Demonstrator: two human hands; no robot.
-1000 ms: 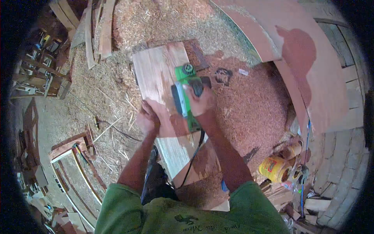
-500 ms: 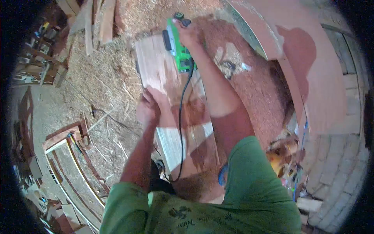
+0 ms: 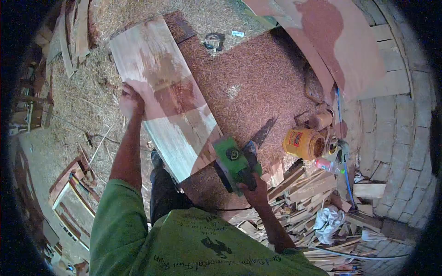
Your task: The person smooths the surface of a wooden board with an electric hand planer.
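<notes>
A wide wooden board lies tilted across the middle, its surface partly pale and partly reddish in shadow. At its left edge, my left hand is closed around the side of the board. My right hand is wrapped round the handle of a green power planer, beside the board's lower right corner. The planer is turned on its side, and a dark cord trails from it near my shirt. The planer's underside is hard to make out.
Wood shavings cover the ground. At the right are a yellow jar, a small bottle and a large curved sheet. Wood scraps pile up at the lower right. A wooden frame lies at the lower left.
My right hand has brought the planer from the board's far end back toward me, off to the lower right. The view has shifted, so the board appears further left and more slanted.
</notes>
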